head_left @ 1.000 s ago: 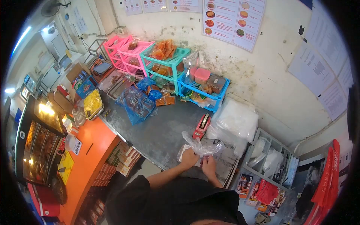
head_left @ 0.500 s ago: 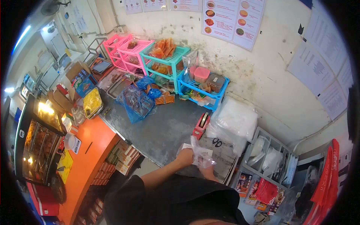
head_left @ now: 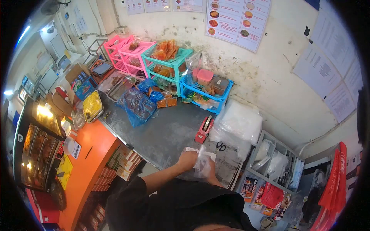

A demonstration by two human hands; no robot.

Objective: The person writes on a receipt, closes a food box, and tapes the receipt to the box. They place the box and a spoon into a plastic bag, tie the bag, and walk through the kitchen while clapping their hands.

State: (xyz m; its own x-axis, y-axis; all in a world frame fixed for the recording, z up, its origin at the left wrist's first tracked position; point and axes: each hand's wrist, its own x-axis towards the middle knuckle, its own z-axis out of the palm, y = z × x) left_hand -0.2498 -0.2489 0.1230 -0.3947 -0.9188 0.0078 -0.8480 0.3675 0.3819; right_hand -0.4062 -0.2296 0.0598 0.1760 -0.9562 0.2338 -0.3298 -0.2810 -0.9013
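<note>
My left hand [head_left: 187,161] is closed around the upper left side of a clear plastic bag [head_left: 202,164]. My right hand [head_left: 211,174] is at the bag's lower right, its fingers partly hidden behind the crumpled film, and it appears to grip the bag too. Just beyond both hands lies a white card or box [head_left: 209,154], mostly covered by them. A red tape dispenser [head_left: 203,130] stands on the dark counter farther out, with black-handled scissors [head_left: 221,146] to its right.
A stack of white plastic bags [head_left: 239,121] lies right of the dispenser. Blue [head_left: 208,96] and green [head_left: 173,63] shelf baskets line the wall. A blue bag [head_left: 137,106] rests on the counter [head_left: 154,133]. To the right sits a grey divided organizer [head_left: 269,154].
The plastic bag has come down and hangs closer to my body between my hands. My left hand has shifted slightly left, and the whole view has moved a little.
</note>
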